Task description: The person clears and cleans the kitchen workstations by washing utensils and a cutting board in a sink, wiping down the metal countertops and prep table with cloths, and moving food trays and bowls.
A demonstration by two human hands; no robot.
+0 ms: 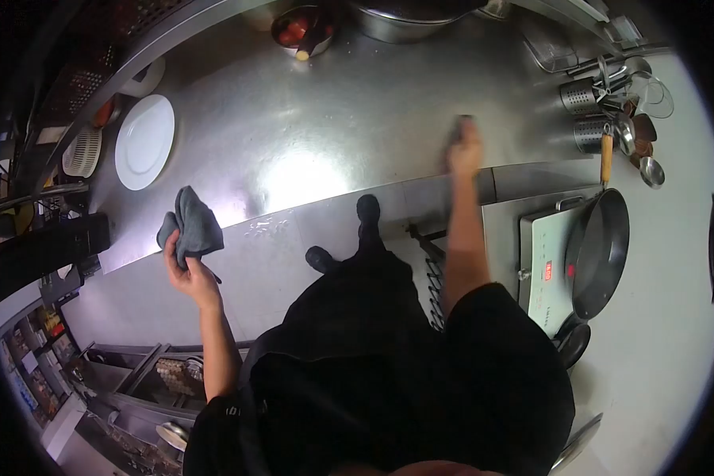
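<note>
My left hand (189, 278) is closed on a folded dark grey cloth (197, 226), held up near the front edge of the steel counter (357, 103). The cloth hangs together in a loose bunch above my fingers. Over the right part of the counter, my right hand (466, 155) is blurred by motion. Its fingers look curled around a small dark thing (462, 125), whose kind I cannot make out. Whether that hand touches the steel is not clear.
A white oval plate (145, 143) lies at the counter's left. At the back stand a pot with red contents (303, 32) and a large metal pan (404, 28). Utensil holders (591, 133) stand at right, near a frying pan (600, 254) on an induction hob (546, 274).
</note>
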